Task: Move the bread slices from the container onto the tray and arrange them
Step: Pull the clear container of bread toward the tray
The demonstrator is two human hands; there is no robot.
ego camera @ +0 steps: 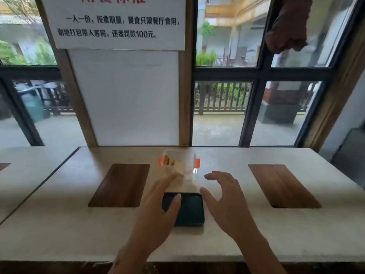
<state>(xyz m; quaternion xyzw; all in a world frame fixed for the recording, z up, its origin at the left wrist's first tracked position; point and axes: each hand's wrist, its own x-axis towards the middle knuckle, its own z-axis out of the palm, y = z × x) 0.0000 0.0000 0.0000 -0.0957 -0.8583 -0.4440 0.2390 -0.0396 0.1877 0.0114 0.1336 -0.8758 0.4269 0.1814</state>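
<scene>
A clear plastic container (190, 165) with orange side clips stands at the back middle of the pale counter. Bread slices (176, 166) show through its left side. In front of it lies a small dark tray (192, 211). My left hand (158, 214) hovers over the tray's left part, fingers spread and stretched toward the container, holding nothing. My right hand (223, 196) is to the right of the tray, fingers apart and curved, also with nothing in it. The picture is blurred.
Two brown wooden panels (120, 184) (283, 184) are set into the counter (59, 234) left and right of the tray. A white notice board (126, 95) and windows rise behind the counter's far edge. A second counter adjoins on the left.
</scene>
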